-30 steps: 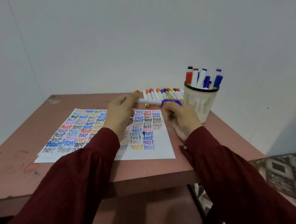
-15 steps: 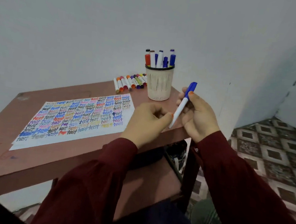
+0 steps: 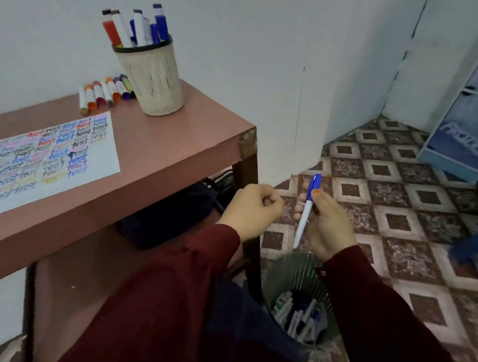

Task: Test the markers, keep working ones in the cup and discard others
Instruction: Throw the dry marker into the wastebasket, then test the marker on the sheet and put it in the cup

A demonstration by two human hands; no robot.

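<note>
My right hand (image 3: 328, 223) grips a white marker with a blue cap (image 3: 306, 210), held nearly upright above a dark green bin (image 3: 290, 276) on the floor. Several discarded markers lie inside the bin. My left hand (image 3: 248, 211) hovers just left of the marker with its fingers curled and nothing in it. A beige cup (image 3: 151, 79) with several markers stands at the table's far right. Several loose markers (image 3: 103, 94) lie in a row left of the cup. A paper sheet (image 3: 39, 153) covered with coloured "test" words lies on the table.
The reddish-brown table (image 3: 177, 142) ends at a corner close to my hands, with a leg beside the bin. A dark bag (image 3: 170, 218) sits under the table. A blue printed cabinet (image 3: 471, 115) stands at the far right on the patterned tile floor.
The view has swung right and down, off the table toward the floor. My right hand carried the blue-capped marker from the table edge to above the bin. My left hand let go of it.
</note>
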